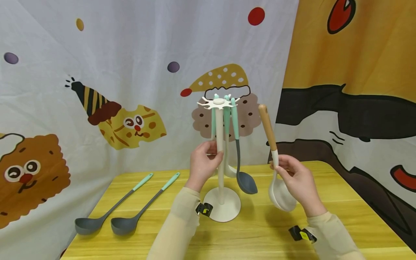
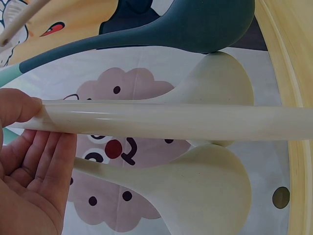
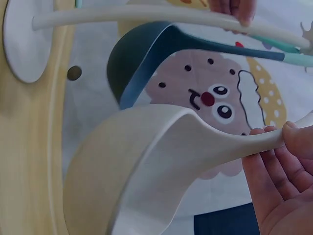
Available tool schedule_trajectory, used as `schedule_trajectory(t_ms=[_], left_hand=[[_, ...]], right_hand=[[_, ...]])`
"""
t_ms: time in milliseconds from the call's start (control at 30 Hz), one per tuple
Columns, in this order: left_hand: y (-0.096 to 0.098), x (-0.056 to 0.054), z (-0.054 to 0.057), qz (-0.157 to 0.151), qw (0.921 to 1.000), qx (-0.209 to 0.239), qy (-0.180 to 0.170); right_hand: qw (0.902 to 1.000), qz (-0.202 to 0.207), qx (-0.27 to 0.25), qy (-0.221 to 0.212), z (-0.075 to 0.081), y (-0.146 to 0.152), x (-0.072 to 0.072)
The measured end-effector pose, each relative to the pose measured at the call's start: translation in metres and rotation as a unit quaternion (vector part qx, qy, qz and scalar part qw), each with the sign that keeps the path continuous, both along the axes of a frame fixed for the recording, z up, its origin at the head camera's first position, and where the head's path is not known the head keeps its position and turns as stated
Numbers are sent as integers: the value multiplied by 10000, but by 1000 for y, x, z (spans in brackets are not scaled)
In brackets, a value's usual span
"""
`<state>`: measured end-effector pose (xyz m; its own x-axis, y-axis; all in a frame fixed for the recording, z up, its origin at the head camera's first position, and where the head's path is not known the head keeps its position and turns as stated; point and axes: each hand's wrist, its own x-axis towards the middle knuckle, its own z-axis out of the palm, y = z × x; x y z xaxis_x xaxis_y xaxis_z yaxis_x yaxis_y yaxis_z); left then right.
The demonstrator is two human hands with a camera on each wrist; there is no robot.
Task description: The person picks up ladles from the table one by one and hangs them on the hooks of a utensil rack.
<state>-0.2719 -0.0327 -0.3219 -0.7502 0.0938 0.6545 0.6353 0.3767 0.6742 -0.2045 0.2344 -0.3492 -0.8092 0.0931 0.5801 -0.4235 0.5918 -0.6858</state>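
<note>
My left hand [image 1: 204,164] grips the white pole of a utensil stand [image 1: 220,126] about halfway up, thumb on one side and fingers on the other. Held upright in my right hand [image 1: 298,182] is a white ladle [image 1: 282,195] with a wooden handle, pinched at its white neck, bowl down, to the right of the stand and apart from it. From the stand's hooked top hang a grey ladle [image 1: 247,183] with a mint handle and, behind the pole, white ladles [image 2: 210,191]. Mint handles show at the top; the left fingers and pole partly hide those at the back.
Two grey ladles [image 1: 125,224] with mint handles lie side by side on the left of the wooden table [image 1: 253,238]. The stand's round white base [image 1: 227,213] rests mid-table. A cartoon-printed curtain [image 1: 139,54] hangs right behind the table's back edge.
</note>
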Motion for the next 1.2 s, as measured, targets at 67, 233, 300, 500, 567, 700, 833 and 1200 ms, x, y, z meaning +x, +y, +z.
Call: schedule_trajectory(t_ms=[67, 233, 300, 500, 567, 700, 833, 1200], left_hand=[[0, 0, 0, 0, 10000, 2, -8], [0, 0, 0, -4, 10000, 19, -38], [0, 0, 0, -9, 10000, 23, -36], [0, 0, 0, -24, 10000, 21, -54], [0, 0, 1, -28, 10000, 24, -61], [0, 0, 1, -40, 10000, 34, -69], [0, 0, 1, -32, 10000, 20, -81], [1, 2, 2, -18, 9999, 22, -107]], right_hand=[[9999, 85, -42, 109, 3, -2, 1], [9993, 266, -162, 203, 10, -9, 3], [9990, 320, -192, 229, 12, -12, 2], [9974, 536, -336, 346, 16, -21, 2], [9968, 598, -399, 359, 17, -25, 3], [9956, 676, -516, 388, 21, -32, 5], [9937, 785, -648, 470, 24, -40, 7], [9910, 988, -799, 411, 23, -56, 9]])
